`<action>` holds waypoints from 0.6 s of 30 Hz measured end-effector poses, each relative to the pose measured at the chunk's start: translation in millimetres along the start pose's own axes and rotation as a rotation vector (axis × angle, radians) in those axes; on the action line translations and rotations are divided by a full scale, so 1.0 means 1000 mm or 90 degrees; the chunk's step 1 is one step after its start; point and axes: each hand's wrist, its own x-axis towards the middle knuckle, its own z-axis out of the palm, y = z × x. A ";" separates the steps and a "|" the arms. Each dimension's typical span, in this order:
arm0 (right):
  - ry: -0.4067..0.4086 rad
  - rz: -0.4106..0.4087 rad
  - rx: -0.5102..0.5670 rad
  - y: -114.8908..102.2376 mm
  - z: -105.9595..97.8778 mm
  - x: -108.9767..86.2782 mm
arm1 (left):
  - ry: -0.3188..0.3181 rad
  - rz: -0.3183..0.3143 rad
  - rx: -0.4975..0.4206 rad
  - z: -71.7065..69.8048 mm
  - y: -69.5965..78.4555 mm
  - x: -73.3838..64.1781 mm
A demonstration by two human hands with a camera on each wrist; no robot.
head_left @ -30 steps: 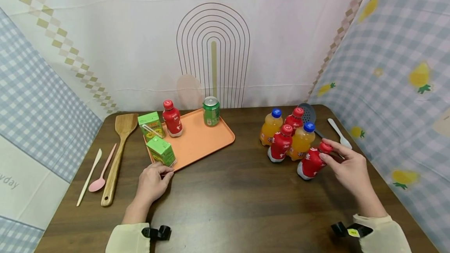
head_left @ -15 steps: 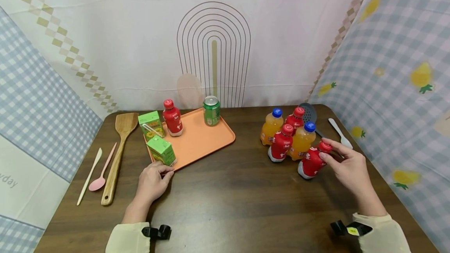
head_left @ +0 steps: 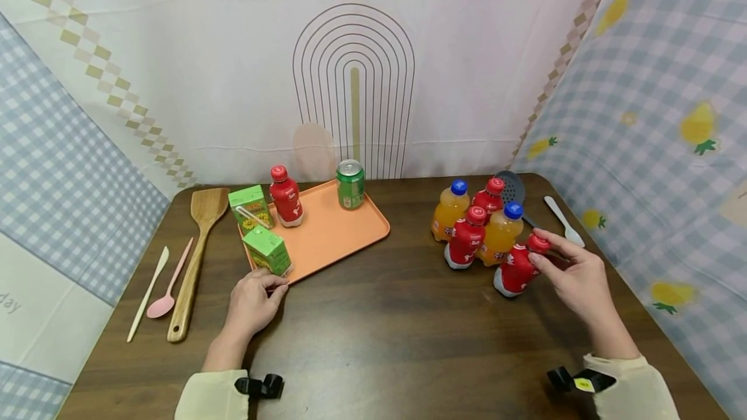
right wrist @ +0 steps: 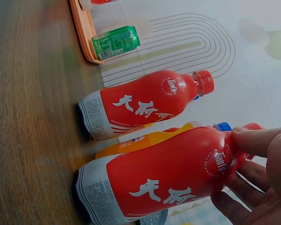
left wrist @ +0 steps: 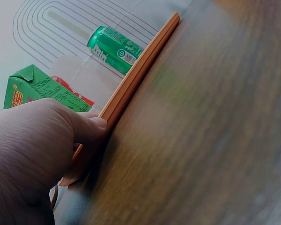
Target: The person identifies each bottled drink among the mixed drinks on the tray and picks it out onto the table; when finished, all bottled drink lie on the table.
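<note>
At the right of the head view my right hand (head_left: 574, 277) pinches a red bottle (head_left: 516, 271) by its neck, just below the cap. In the right wrist view that red bottle (right wrist: 164, 176) stands on the table, thumb on one side and fingers on the other. My left hand (head_left: 252, 300) grips the near-left rim of an orange tray (head_left: 332, 238); its thumb lies on the rim (left wrist: 131, 79) and most fingers are hidden. The tray bears two green juice boxes (head_left: 267, 251), a red bottle (head_left: 286, 196) and a green can (head_left: 351, 185).
Beside the held bottle stand two orange-drink bottles (head_left: 500, 233) and two more red bottles (head_left: 465, 237). Behind them lie a grey slotted utensil (head_left: 512, 188) and a white spoon (head_left: 563, 220). To the left lie a wooden spatula (head_left: 198, 264), a pink spoon (head_left: 169, 287) and a cream knife (head_left: 148, 293).
</note>
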 end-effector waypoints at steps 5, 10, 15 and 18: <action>0.000 -0.003 0.005 0.000 0.000 0.000 | 0.002 0.002 -0.002 0.000 0.000 0.000; 0.000 -0.002 0.009 -0.001 0.000 0.000 | 0.001 0.003 -0.004 0.000 -0.001 -0.001; 0.001 -0.001 0.002 0.004 0.000 0.000 | 0.000 0.004 -0.003 0.000 -0.001 0.000; 0.002 0.002 0.001 0.016 0.000 0.001 | 0.001 0.004 -0.003 -0.001 0.000 0.000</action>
